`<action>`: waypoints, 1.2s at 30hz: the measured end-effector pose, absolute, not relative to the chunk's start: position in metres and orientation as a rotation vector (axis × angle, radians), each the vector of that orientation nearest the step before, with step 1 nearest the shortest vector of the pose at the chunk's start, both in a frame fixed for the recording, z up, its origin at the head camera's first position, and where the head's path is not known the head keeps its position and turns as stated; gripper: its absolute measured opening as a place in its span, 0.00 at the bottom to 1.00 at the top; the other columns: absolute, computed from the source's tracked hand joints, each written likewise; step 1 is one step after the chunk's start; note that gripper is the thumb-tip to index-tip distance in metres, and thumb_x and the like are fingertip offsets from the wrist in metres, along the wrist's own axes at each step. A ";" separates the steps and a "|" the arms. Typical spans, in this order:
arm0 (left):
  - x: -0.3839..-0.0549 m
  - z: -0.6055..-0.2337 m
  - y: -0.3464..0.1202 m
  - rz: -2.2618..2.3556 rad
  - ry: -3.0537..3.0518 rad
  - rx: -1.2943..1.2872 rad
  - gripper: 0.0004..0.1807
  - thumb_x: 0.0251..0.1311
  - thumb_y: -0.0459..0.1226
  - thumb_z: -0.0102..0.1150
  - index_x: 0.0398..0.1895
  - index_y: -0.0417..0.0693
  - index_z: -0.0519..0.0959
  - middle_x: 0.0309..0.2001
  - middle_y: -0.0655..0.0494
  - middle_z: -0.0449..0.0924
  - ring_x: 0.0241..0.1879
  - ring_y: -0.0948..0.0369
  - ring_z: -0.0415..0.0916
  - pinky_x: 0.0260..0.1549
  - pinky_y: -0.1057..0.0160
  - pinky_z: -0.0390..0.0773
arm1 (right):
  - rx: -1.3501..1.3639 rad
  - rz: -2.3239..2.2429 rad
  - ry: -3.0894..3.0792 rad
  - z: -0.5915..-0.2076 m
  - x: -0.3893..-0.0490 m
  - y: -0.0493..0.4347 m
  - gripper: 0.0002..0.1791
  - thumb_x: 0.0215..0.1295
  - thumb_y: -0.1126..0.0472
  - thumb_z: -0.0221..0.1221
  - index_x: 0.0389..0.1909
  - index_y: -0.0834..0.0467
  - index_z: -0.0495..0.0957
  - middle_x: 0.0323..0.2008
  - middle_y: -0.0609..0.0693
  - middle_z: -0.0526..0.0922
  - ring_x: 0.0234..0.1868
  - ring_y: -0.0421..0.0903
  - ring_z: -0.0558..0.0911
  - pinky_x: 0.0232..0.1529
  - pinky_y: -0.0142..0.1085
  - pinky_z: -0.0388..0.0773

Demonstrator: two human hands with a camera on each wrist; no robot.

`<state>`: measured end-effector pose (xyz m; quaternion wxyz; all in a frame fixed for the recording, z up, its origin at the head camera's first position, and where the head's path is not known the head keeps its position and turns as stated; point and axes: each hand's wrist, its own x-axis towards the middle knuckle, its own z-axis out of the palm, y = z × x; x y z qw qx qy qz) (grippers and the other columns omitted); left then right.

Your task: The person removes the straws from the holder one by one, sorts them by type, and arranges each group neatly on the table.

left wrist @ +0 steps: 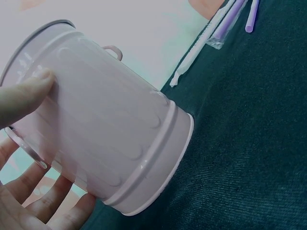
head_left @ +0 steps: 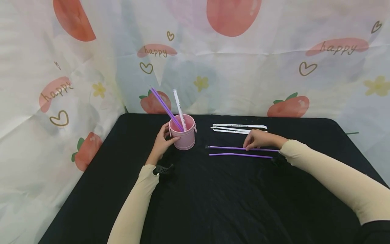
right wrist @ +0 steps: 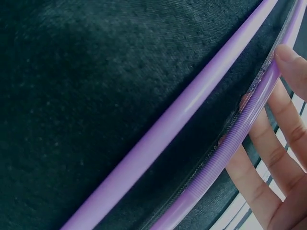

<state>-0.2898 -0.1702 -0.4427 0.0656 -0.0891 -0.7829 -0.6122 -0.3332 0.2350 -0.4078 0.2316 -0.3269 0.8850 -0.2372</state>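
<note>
The pink bucket [head_left: 185,141] stood upright toward the far edge of the black-covered table [head_left: 213,203], clasped on its side by the left hand's [head_left: 163,142] thumb and fingers. The right hand [head_left: 259,138], well apart from the left, pinched a purple straw [head_left: 225,147] lying right of the bucket. Black cloth spread between bucket and straws, and widely from there toward the person. Two purple straws lay on the table, counting the pinched one; behind them, near the far edge, were three white straws [head_left: 243,126]. One white-wrapped straw [head_left: 178,103] leaned inside the bucket beside purple [head_left: 163,105], its exact count unclear.
</note>
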 end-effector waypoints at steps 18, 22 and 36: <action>-0.290 -0.441 -0.171 -1.879 -2.370 -0.268 0.40 0.54 0.31 0.64 0.69 0.46 0.56 0.65 0.41 0.63 0.65 0.46 0.62 0.66 0.47 0.62 | -0.921 -0.656 2.446 -0.408 -0.331 0.233 0.03 0.56 0.65 0.64 0.31 0.59 0.85 0.25 0.49 0.86 0.21 0.39 0.77 0.22 0.33 0.77; -0.286 -0.434 -0.169 -1.919 -2.375 -0.259 0.40 0.54 0.31 0.64 0.70 0.44 0.56 0.66 0.39 0.61 0.67 0.45 0.59 0.67 0.46 0.60 | -0.914 -0.661 2.442 -0.407 -0.332 0.233 0.04 0.56 0.64 0.64 0.32 0.59 0.85 0.26 0.50 0.86 0.22 0.39 0.77 0.23 0.33 0.77; -0.270 -0.413 -0.164 -1.895 -2.408 -0.262 0.39 0.56 0.30 0.61 0.70 0.40 0.54 0.66 0.37 0.60 0.67 0.43 0.59 0.67 0.46 0.60 | -0.928 -0.644 2.466 -0.411 -0.331 0.231 0.04 0.56 0.62 0.64 0.31 0.58 0.86 0.25 0.49 0.86 0.22 0.37 0.76 0.22 0.31 0.76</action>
